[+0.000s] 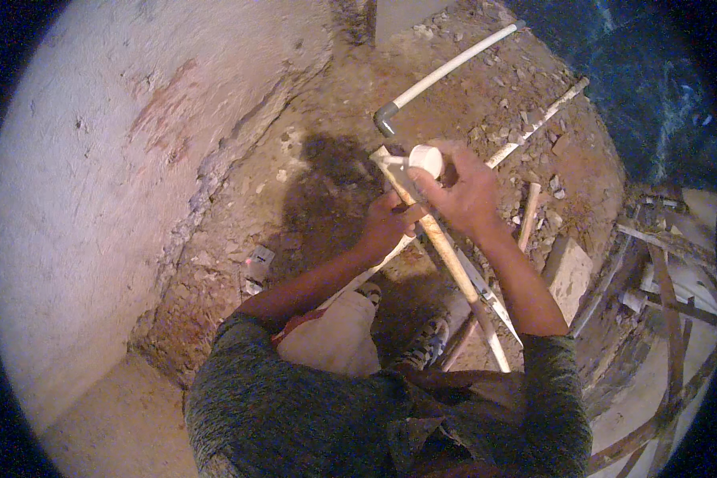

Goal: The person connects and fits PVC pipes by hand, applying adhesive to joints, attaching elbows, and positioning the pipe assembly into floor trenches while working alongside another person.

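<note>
A long, pale, stained pipe (442, 241) runs slantwise from in front of me down toward my right side. My left hand (389, 227) is closed around it a little below its upper end. Just right of that end, my right hand (466, 195) grips a small white round piece (426, 161) between thumb and fingers. A thin white length reaches from this piece to the pipe's end; I cannot tell whether it is tape or an applicator stem.
Beyond my hands, a white pipe (454, 68) with a grey elbow (386, 118) lies on rubble-strewn ground. Another dirty pipe (542, 119) lies to its right. A rough wall (127, 159) rises at left. Wooden pieces (669, 295) are heaped at right; a pale block (570, 271) lies nearer.
</note>
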Motion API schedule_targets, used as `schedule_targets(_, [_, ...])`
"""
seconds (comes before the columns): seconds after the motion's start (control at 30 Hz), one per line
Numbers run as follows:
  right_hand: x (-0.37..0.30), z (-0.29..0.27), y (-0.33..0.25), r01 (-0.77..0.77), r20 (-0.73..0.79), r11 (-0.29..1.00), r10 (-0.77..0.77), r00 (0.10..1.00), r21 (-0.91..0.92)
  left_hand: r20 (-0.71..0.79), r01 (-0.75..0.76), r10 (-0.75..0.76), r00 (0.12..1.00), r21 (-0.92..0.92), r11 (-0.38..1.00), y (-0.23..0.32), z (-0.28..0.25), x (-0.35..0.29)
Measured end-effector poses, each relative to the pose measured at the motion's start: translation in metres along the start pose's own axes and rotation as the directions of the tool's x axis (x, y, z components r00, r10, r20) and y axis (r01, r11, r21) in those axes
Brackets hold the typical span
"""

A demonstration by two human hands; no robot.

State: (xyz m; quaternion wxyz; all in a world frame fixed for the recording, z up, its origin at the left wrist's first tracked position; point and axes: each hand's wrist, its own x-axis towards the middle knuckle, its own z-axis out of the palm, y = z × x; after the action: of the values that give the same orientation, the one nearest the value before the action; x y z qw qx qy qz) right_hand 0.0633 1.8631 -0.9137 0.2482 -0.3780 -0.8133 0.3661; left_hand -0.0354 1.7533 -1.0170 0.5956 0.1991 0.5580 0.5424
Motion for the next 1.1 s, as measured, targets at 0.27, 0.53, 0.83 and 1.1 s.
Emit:
schedule_targets(0.27, [0.008,-0.004,0.014,-0.119,-0.065,0.983,0.128,0.99,0.137,-0.028,0.044,-0.041,0.999,0.097,0.994,0.001,0.0,0.002])
schedule_targets(0.53, [0.005,-0.004,0.016,-0.112,-0.067,0.994,0.111,0.992,0.0,-0.049,0.125,-0.121,0.991,0.087,0.988,0.01,0.001,-0.003])
schedule_targets(0.83, [-0.018,-0.009,0.074,-0.242,0.098,0.962,0.255,0.962,-0.124,-0.064,0.125,-0.119,0.991,0.096,0.988,-0.003,-0.009,-0.006])
schedule_targets(1.1, [-0.033,0.041,0.099,-0.021,0.301,0.906,0.162,0.94,-0.422,-0.07,0.102,-0.093,0.993,0.141,0.985,-0.009,-0.015,-0.008])
